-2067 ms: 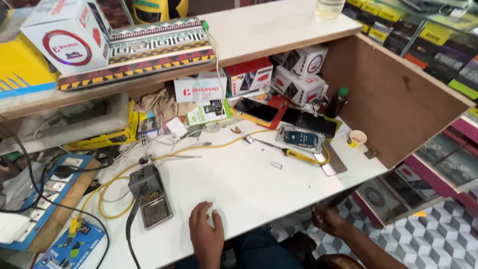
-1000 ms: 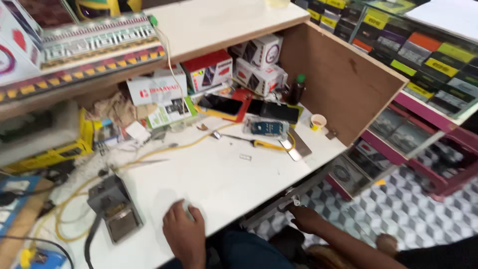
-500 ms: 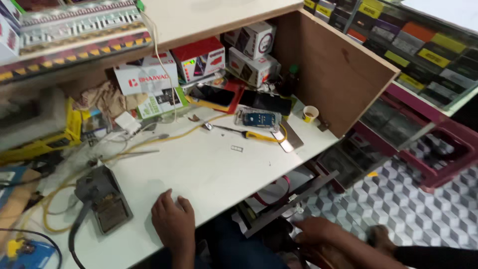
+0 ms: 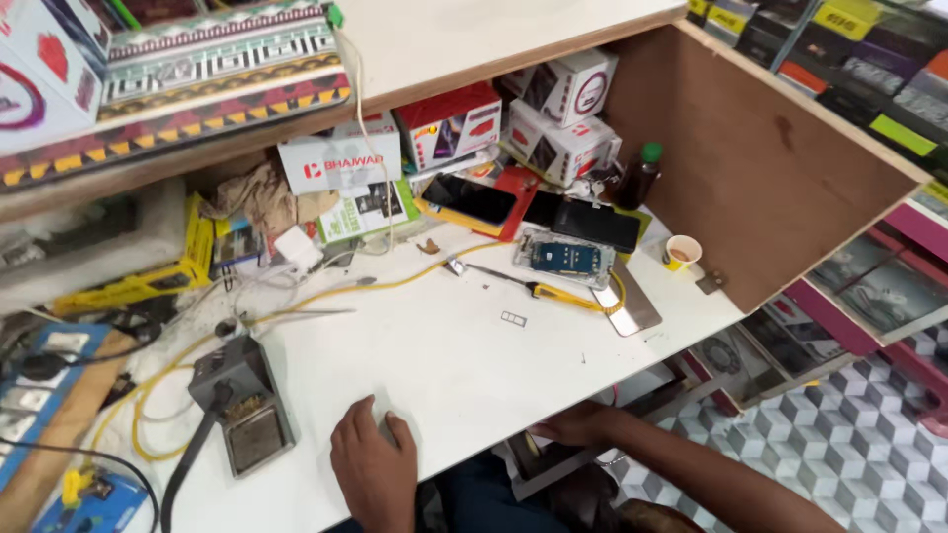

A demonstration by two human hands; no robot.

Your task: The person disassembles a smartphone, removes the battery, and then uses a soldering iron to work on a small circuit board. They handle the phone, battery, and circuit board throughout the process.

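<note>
Left hand (image 4: 375, 464) flat at surface (image 4: 444, 355) near edge, fingers released (bracing, likely), beside soldering stand (image 4: 242, 405); right hand (image 4: 578, 426) under that edge, fingers' grip can't tell.

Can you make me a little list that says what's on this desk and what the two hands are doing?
place: white worktable under a shelf
left hand: flat on the tabletop, holding nothing
right hand: down at the table's front edge, grip hidden
near left hand: grey soldering iron stand
middle: yellow-handled screwdriver, opened phone
back: black phones, boxes, dark bottle with green cap
right side: small paper cup
left side: yellow cable, power strip
</note>
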